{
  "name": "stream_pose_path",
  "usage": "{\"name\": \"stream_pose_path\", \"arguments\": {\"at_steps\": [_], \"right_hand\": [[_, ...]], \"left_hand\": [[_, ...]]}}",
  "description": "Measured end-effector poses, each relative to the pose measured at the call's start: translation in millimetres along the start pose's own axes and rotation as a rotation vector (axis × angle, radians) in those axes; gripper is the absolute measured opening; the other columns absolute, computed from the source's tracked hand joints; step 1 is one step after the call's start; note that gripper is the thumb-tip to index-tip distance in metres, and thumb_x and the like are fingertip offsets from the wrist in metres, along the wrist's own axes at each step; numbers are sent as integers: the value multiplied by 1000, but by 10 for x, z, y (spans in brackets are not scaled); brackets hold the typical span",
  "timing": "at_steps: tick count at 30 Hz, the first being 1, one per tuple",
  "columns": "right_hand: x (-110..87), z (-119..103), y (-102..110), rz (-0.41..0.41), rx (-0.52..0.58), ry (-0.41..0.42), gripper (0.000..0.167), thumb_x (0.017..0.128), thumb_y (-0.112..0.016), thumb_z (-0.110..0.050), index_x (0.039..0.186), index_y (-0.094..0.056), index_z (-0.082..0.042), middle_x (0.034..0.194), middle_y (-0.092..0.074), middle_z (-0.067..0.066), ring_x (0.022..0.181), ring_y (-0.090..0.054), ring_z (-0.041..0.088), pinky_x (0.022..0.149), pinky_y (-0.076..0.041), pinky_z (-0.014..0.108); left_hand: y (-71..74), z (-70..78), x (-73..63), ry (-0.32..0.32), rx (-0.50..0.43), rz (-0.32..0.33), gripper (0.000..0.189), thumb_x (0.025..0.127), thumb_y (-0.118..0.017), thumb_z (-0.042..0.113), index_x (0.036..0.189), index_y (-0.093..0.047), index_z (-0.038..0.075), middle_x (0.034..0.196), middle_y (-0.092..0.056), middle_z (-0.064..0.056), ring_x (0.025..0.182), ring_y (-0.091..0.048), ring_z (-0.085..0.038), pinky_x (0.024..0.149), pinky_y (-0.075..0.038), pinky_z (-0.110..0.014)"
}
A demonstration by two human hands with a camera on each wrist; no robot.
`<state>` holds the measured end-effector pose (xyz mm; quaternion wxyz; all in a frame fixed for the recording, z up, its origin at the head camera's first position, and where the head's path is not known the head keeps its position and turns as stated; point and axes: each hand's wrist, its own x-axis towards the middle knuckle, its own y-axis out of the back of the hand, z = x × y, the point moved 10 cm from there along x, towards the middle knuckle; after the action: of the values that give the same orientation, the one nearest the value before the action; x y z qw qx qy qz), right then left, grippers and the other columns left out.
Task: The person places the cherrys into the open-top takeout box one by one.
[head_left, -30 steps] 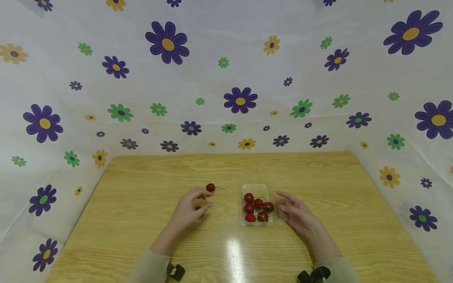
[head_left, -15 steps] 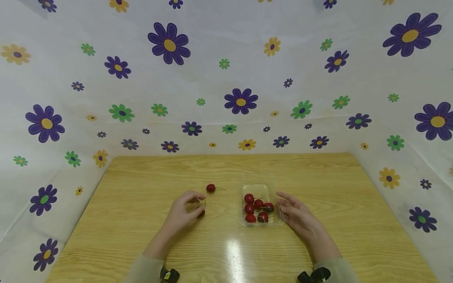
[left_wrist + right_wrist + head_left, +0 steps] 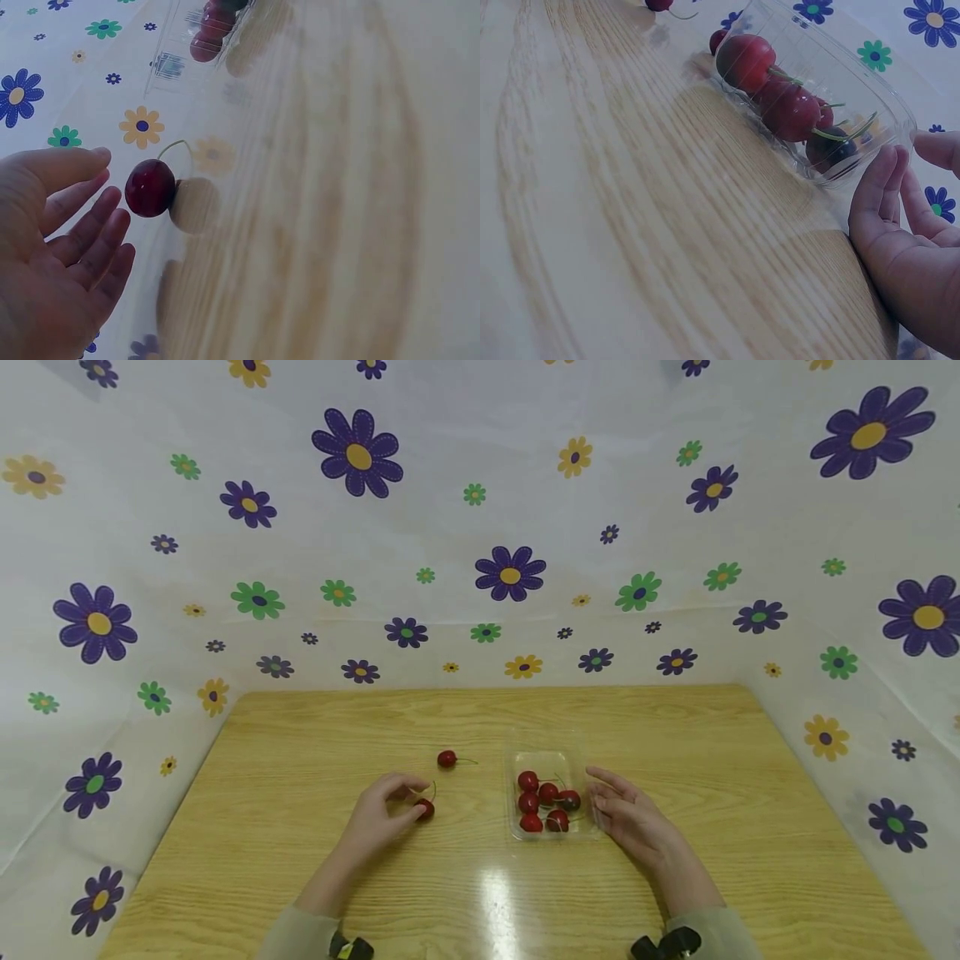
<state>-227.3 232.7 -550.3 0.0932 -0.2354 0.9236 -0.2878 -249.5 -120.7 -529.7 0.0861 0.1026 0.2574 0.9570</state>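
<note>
A dark red cherry point(image 3: 426, 810) with a curved green stem lies on the table just off my left thumb. My left hand point(image 3: 378, 814) is loosely curved around its left side; in the left wrist view a small gap separates the fingertips from the cherry point(image 3: 150, 188). Another stemmed cherry point(image 3: 447, 759) lies farther back. Several cherries point(image 3: 548, 792) sit in a clear plastic container point(image 3: 542, 760) right of centre. At its right end is my right hand point(image 3: 637, 820), fingers extended, with fingertips right at the rim of the container point(image 3: 889, 97) in the right wrist view.
The wood-grain table point(image 3: 315, 727) is bordered by a white cloth point(image 3: 420, 527) printed with flowers at the back and both sides. Dark devices are strapped at both sleeves.
My left hand has drawn back left and slightly nearer, away from the farther cherry, uncovering the nearer cherry. The right hand and the container have stayed in place.
</note>
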Motion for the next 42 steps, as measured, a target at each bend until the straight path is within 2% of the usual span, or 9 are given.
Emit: {"name": "stream_pose_path", "arguments": {"at_steps": [5,10,20,31,42], "right_hand": [[3,-5,6,-2,4,0,51,109,-39,10,142,-61,-22,126,-65,-4,110,-66,4,98,-56,18],[10,-7,13,-5,10,-3,51,109,-38,11,142,-60,-21,126,-64,-3,111,-66,5,98,-56,19],[25,-20,10,-7,19,-4,51,108,-37,12,141,-60,-20,124,-66,-3,110,-67,5,97,-57,19],[30,-21,26,5,-3,-8,50,108,-39,11,141,-61,-22,124,-66,-4,110,-66,5,97,-57,20],[29,-14,28,-5,5,-5,51,109,-38,11,141,-61,-21,125,-66,-4,109,-66,5,97,-57,20]], "left_hand": [[-8,-88,-23,54,-11,-22,28,93,-80,4,120,-75,11,121,-74,-6,108,-69,-22,103,-57,-36],[-16,-169,-35,80,-12,-35,29,94,-80,7,122,-75,12,123,-72,-7,111,-70,-23,105,-58,-38],[-48,-215,-16,123,12,-49,31,92,-82,8,122,-75,12,122,-73,-5,110,-69,-21,102,-57,-33],[-80,-176,-16,107,43,-82,31,90,-84,7,120,-76,11,117,-72,-6,106,-65,-20,97,-55,-31],[-114,-213,-9,114,41,-103,31,92,-82,8,122,-75,12,115,-73,-3,106,-65,-16,97,-54,-29]]}}
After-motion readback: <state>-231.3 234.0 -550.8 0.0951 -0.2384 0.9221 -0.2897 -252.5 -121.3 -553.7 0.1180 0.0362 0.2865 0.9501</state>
